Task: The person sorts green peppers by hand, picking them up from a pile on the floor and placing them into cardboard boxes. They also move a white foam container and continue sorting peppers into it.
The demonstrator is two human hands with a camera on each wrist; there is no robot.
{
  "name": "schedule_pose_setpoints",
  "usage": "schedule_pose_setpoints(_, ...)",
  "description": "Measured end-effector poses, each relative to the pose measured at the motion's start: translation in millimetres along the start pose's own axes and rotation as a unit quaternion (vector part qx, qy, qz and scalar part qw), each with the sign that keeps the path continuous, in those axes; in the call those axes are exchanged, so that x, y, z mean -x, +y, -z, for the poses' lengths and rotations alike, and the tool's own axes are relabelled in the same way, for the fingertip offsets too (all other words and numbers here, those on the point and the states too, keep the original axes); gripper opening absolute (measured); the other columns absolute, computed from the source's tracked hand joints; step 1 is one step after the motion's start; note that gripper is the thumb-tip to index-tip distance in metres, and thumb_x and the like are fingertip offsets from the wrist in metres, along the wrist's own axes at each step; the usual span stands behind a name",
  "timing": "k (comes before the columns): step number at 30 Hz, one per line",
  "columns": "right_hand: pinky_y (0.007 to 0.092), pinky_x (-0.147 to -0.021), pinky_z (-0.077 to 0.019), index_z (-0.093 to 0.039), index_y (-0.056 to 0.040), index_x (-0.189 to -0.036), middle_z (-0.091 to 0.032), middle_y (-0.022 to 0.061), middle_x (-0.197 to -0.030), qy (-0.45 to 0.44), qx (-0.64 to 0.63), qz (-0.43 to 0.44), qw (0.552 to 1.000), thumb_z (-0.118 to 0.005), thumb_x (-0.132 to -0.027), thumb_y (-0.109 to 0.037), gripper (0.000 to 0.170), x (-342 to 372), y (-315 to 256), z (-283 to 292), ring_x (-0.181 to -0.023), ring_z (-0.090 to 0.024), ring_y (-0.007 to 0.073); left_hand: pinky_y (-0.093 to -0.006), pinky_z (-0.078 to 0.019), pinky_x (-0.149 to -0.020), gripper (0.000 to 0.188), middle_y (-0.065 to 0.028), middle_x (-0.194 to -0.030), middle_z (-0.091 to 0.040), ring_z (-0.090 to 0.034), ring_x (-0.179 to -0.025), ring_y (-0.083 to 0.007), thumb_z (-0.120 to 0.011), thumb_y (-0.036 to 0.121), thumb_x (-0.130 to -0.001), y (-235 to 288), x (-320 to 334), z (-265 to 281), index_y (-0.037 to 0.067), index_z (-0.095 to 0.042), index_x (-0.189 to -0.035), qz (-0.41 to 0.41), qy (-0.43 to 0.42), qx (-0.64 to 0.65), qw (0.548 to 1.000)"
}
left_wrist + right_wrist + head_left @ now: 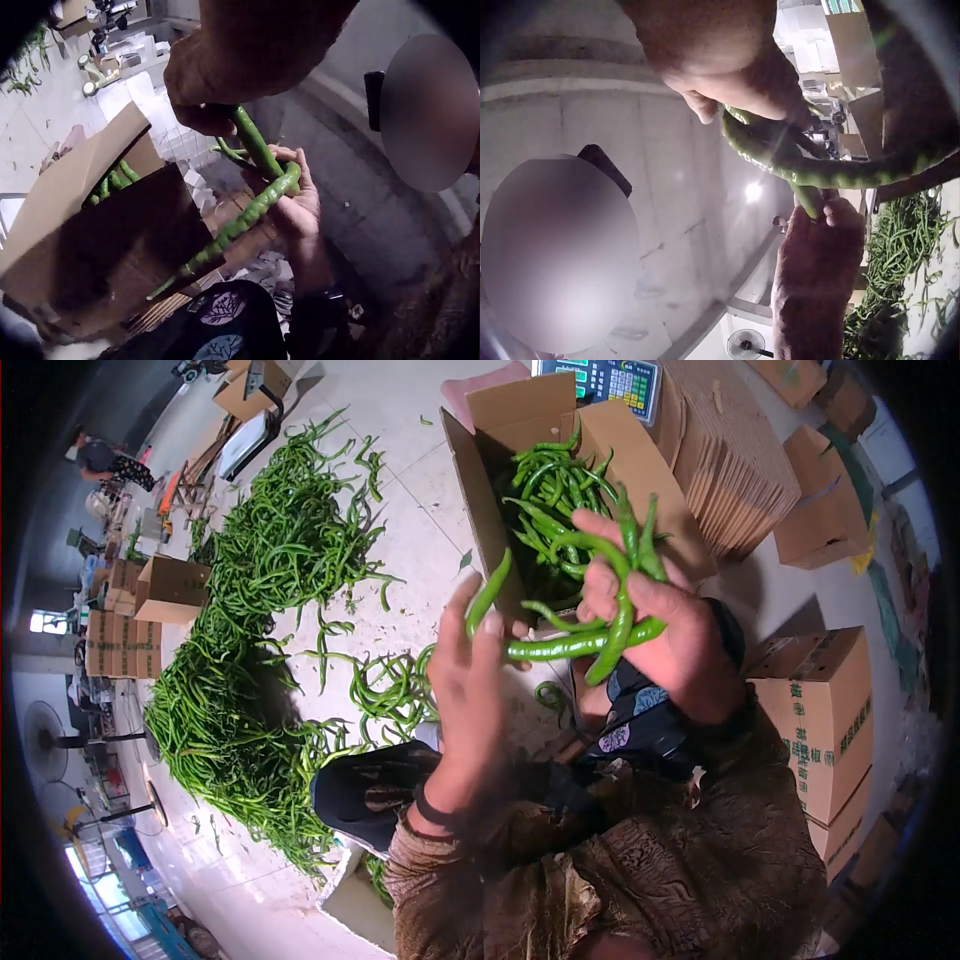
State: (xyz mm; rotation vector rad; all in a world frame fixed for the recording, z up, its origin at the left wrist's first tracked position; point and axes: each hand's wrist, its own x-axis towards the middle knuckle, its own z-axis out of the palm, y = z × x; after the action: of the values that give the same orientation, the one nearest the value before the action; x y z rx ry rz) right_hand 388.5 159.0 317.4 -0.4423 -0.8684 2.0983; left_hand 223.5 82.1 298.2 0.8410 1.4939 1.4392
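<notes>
Brown jacket (650, 860): seen across the bottom of the head view, creased.
Left hand (465, 690): fingers bent, partly closed; a single pepper (488, 595) is held upright between them.
Right hand (680, 630): fingers curled closed round a bunch of peppers (622, 600), tips pointing several ways. Its palm is shown turned up only in the left wrist view, where a curved, bumpy pepper (244, 221) is seen trailing from it.
Open carton (468, 525): placed just beyond the hands, part filled with long green chili peppers (555, 485).
Floor heap (280, 550): more chilies, spread to the left of the carton.
Flattened cardboard (735, 480): stacked right of the carton, near a digital scale display (612, 388).
Patterned cloth (255, 326): pink and blue tree motifs are shown most clearly by the left wrist view.
Ceiling light (754, 192): caught by the right wrist view alone.
</notes>
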Motion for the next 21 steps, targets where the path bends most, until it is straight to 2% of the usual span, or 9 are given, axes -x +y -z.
schedule_pose_setpoints(2,0.0324,-0.082,-0.0409,-0.024,0.0065,-0.144,-0.045,0.0008,-0.082,0.040,0.096,0.044,0.994,-0.065,-0.085,-0.035,0.083,-6.6,-15.8,4.3,-0.080,-0.047,0.0131,-0.0229,-0.0445,-0.062,0.048,-0.0046,-0.085,-0.061,-0.055,-0.071,-0.0103,-0.055,0.027,-0.096,0.7,-12.7,-6.5,-0.002,-0.047,-0.133,0.002,0.010,0.015,1.000)
schedule_pose_setpoints(4,0.0342,-0.080,-0.0443,-0.022,0.0088,-0.144,-0.049,0.0025,-0.081,0.007,0.108,0.084,0.990,-0.066,-0.085,-0.030,0.083,-24.6,-26.1,28.4,-0.081,-0.051,0.0153,-0.0250,-0.0465,-0.064,0.039,-0.0059,-0.090,-0.063,-0.056,-0.071,-0.0102,-0.054,0.014,-0.094,7.1,-28.6,-12.6,-0.003,-0.051,-0.129,-0.007,-0.035,0.088,0.995)
schedule_pose_setpoints(6,0.0319,-0.081,-0.0432,-0.037,0.0034,-0.139,-0.050,0.0020,-0.084,0.001,0.040,0.049,0.998,-0.072,-0.080,-0.027,0.075,-40.5,-41.4,37.7,-0.083,-0.050,0.0159,-0.0231,-0.0458,-0.067,0.040,-0.0051,-0.091,-0.062,-0.055,-0.071,-0.0095,-0.059,0.017,-0.093,19.2,-43.5,-17.3,-0.005,-0.052,-0.126,0.003,-0.065,0.104,0.992)
schedule_pose_setpoints(10,0.0327,-0.082,-0.0430,-0.045,0.0044,-0.132,-0.054,0.0059,-0.086,-0.050,0.135,0.133,0.981,-0.071,-0.082,-0.035,0.070,-65.6,-65.3,35.5,-0.084,-0.054,0.0194,-0.0216,-0.0462,-0.067,0.039,-0.0049,-0.089,-0.062,-0.055,-0.071,-0.0096,-0.059,0.020,-0.094,20.8,-81.8,-24.2,-0.005,-0.052,-0.123,-0.093,-0.104,0.088,0.986)
schedule_pose_setpoints(12,0.0408,-0.073,-0.0522,-0.030,0.0049,-0.140,-0.057,0.0137,-0.100,0.019,0.032,0.037,0.999,-0.041,-0.098,-0.013,0.047,-75.2,-78.9,23.7,-0.082,-0.060,0.0234,-0.0216,-0.0466,-0.067,0.038,-0.0059,-0.086,-0.062,-0.056,-0.071,-0.0105,-0.058,0.021,-0.095,22.4,-99.2,-22.6,-0.004,-0.053,-0.122,-0.103,-0.102,0.085,0.986)
schedule_pose_setpoints(14,0.0392,-0.074,-0.0529,-0.031,0.0070,-0.136,-0.053,0.0100,-0.094,-0.040,0.077,-0.007,0.996,-0.038,-0.100,-0.016,0.044,-109.2,-99.1,49.4,-0.080,-0.058,0.0208,-0.0221,-0.0470,-0.067,0.038,-0.0062,-0.085,-0.062,-0.057,-0.071,-0.0111,-0.059,0.021,-0.095,31.9,-111.4,-23.1,-0.004,-0.053,-0.123,-0.105,-0.093,0.110,0.984)
schedule_pose_setpoints(16,0.0400,-0.076,-0.0540,-0.026,0.0067,-0.140,-0.053,0.0108,-0.094,-0.241,-0.034,-0.063,0.968,-0.038,-0.100,-0.019,0.049,-133.1,-122.1,43.7,-0.080,-0.058,0.0213,-0.0229,-0.0485,-0.067,0.032,-0.0068,-0.086,-0.063,-0.059,-0.071,-0.0118,-0.061,0.019,-0.093,45.0,-125.3,-22.9,-0.002,-0.057,-0.117,-0.141,-0.115,0.097,0.978)
schedule_pose_setpoints(19,0.0396,-0.077,-0.0542,-0.029,0.0066,-0.138,-0.053,0.0122,-0.094,-0.277,-0.074,-0.072,0.955,-0.037,-0.101,-0.020,0.046,-137.9,-122.4,23.8,-0.080,-0.059,0.0214,-0.0232,-0.0450,-0.066,0.036,-0.0081,-0.088,-0.063,-0.058,-0.077,-0.0122,-0.058,0.014,-0.093,52.3,-143.4,-25.5,-0.004,-0.052,-0.123,-0.164,-0.119,0.102,0.974)
schedule_pose_setpoints(21,0.0392,-0.077,-0.0542,-0.033,0.0058,-0.136,-0.053,0.0124,-0.094,-0.223,-0.043,-0.122,0.966,-0.037,-0.101,-0.018,0.042,-151.9,-121.9,34.7,-0.080,-0.059,0.0214,-0.0224,-0.0438,-0.066,0.035,-0.0064,-0.086,-0.063,-0.057,-0.075,-0.0108,-0.059,0.018,-0.092,44.1,-155.6,-19.1,-0.003,-0.056,-0.120,-0.173,-0.080,0.034,0.981)
